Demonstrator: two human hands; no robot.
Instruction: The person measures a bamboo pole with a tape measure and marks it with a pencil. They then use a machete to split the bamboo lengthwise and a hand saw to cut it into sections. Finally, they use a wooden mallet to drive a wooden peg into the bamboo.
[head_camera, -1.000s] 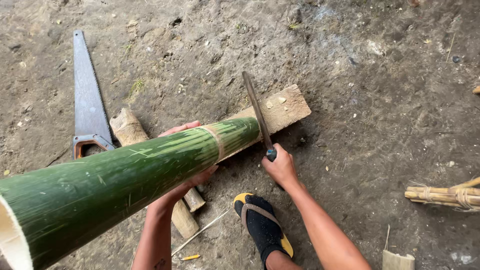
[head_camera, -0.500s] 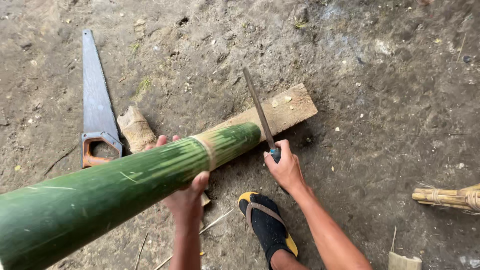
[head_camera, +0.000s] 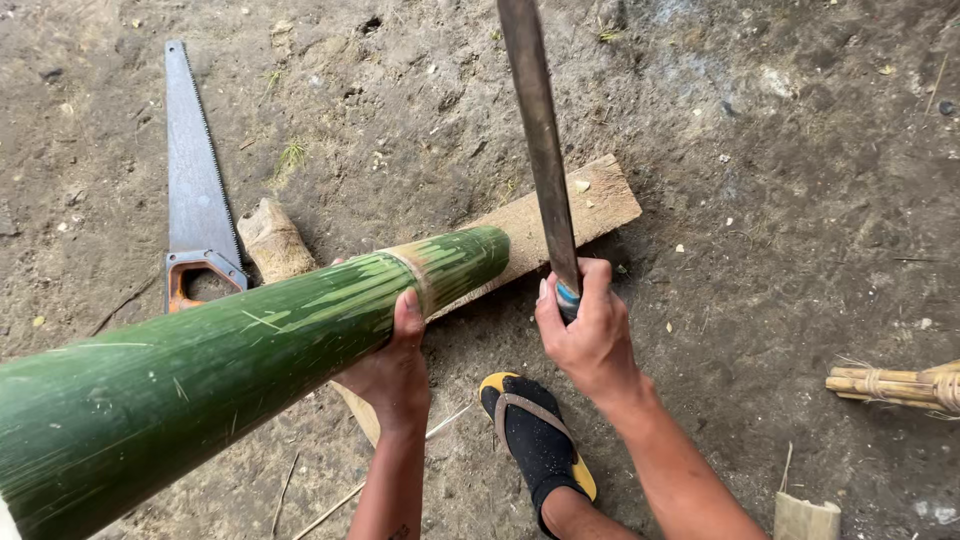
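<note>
On bare dirt ground, two hands work a green bamboo pole (head_camera: 250, 350) with a long blade (head_camera: 540, 150).

Under the pole's far end lies a flat wooden board (head_camera: 590, 200), and the left hand (head_camera: 395, 365) is clenched around the pole from below, thumb up on its side. Beside it, the right hand (head_camera: 590, 335) grips the blade's handle, the blade raised upright above the board. A handsaw (head_camera: 195, 190) lies well apart to the left, a sandalled foot (head_camera: 535, 440) stands between the forearms, and a bundle of sticks (head_camera: 900, 385) sits at the right edge.
</note>
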